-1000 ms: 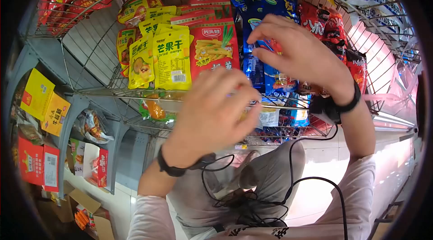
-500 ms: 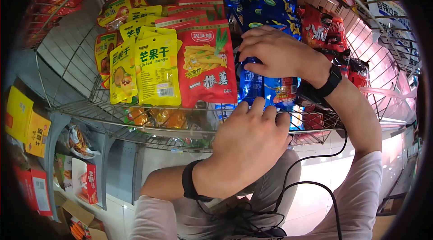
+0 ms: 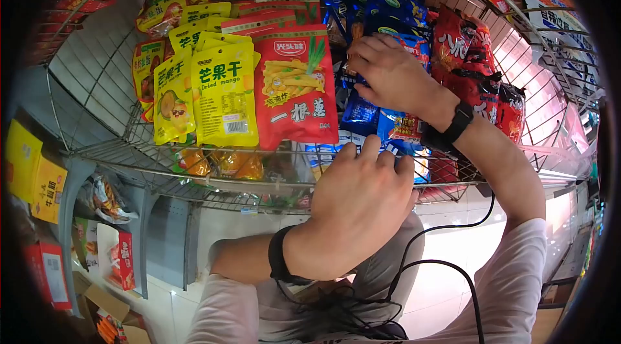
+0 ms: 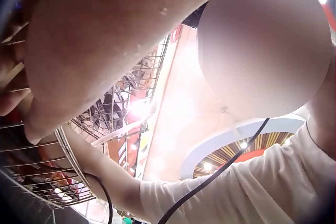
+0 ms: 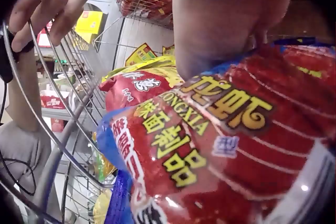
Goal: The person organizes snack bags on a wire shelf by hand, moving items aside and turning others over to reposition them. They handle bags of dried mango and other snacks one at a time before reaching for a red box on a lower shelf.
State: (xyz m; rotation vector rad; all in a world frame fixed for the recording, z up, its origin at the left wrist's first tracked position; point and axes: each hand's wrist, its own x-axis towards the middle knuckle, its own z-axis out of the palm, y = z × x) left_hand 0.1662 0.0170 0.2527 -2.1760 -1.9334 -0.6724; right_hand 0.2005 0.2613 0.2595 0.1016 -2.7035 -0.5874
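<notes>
In the head view, my left hand point(image 3: 356, 215) is at the basket's front wire rim point(image 3: 284, 183), fingers bent over it; its fingertips are hidden there. The right wrist view shows that hand point(image 5: 47, 8) against the wires. My right hand point(image 3: 398, 79) lies over blue snack bags point(image 3: 359, 114), fingers loosely bent and thumb apart; whether it touches a bag is unclear. Close below it in the right wrist view is a red and blue bag point(image 5: 210, 134). To the left stand a red bag with a scallion picture point(image 3: 294, 85) and yellow dried mango bags point(image 3: 226, 95).
Dark red bags point(image 3: 475, 92) stand at the basket's right. Orange packets point(image 3: 239, 166) show through the lower wires. A grey shelf point(image 3: 171, 240) with boxes is at the left. A black cable point(image 3: 475, 292) hangs over the person's lap.
My left hand has come down and right to the rim, and has stayed there since. My right hand has shifted slightly, and the blue bags under it sit differently. The head view has moved.
</notes>
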